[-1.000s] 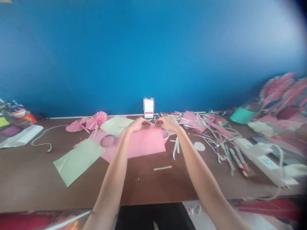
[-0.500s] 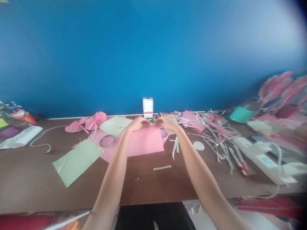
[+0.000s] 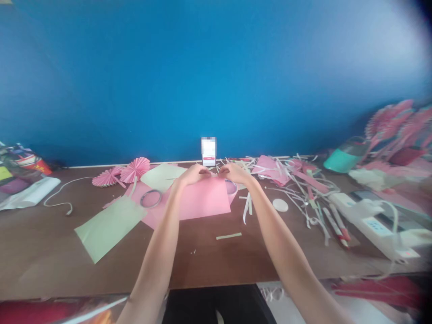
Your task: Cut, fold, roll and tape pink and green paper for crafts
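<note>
A sheet of pink paper [image 3: 205,200] lies before me, its near edge reaching over the brown table. At its far edge my left hand [image 3: 195,174] has the fingers curled in and closed on the paper. Close by on the right, my right hand [image 3: 233,173] pinches the same far edge; its fingertips are partly hidden and small. A ring-shaped roll of tape [image 3: 150,198] rests on more pink paper to the left. Another purplish roll [image 3: 231,187] shows partly behind the sheet's right side. Just beyond both hands a phone [image 3: 209,151] stands upright against the blue wall.
Pale green sheets [image 3: 111,229] and pink folded paper fans [image 3: 135,169] are on the left. Paper strips [image 3: 297,189], a white disc [image 3: 280,205], markers [image 3: 335,227] and a white power strip [image 3: 374,225] lie to the right. A thin green strip [image 3: 228,236] is near the front.
</note>
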A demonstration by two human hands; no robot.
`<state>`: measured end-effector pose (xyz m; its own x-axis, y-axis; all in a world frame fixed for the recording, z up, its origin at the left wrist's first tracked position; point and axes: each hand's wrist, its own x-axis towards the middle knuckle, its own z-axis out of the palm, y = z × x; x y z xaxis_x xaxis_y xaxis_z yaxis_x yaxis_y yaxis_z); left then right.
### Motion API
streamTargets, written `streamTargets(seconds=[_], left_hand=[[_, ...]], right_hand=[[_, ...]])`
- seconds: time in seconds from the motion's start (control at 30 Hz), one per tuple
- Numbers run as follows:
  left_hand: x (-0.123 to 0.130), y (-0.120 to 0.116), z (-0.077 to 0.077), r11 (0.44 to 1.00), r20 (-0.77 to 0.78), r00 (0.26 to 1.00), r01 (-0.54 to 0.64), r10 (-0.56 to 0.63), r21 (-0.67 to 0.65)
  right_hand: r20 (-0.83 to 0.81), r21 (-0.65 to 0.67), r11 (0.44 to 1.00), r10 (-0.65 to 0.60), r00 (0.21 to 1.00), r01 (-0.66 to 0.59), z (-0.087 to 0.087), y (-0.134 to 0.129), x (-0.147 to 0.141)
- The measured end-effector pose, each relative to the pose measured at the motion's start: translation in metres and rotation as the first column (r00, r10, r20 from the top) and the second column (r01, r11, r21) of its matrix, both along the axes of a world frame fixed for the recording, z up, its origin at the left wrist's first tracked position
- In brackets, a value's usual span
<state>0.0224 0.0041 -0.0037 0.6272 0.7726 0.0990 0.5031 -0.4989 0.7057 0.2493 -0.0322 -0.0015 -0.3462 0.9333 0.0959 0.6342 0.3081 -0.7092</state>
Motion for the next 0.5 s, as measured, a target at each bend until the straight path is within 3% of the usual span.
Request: streamTargets(seconds=[0.5], left_hand=[[0.0013, -0.0063, 0.0064, 0.999, -0.062, 0.997, 0.040, -0.041, -0.018]], right_hand=[[-0.004, 0.016, 1.000, 0.010, 1.000, -0.010, -0.0008, 0.0012, -0.0002]])
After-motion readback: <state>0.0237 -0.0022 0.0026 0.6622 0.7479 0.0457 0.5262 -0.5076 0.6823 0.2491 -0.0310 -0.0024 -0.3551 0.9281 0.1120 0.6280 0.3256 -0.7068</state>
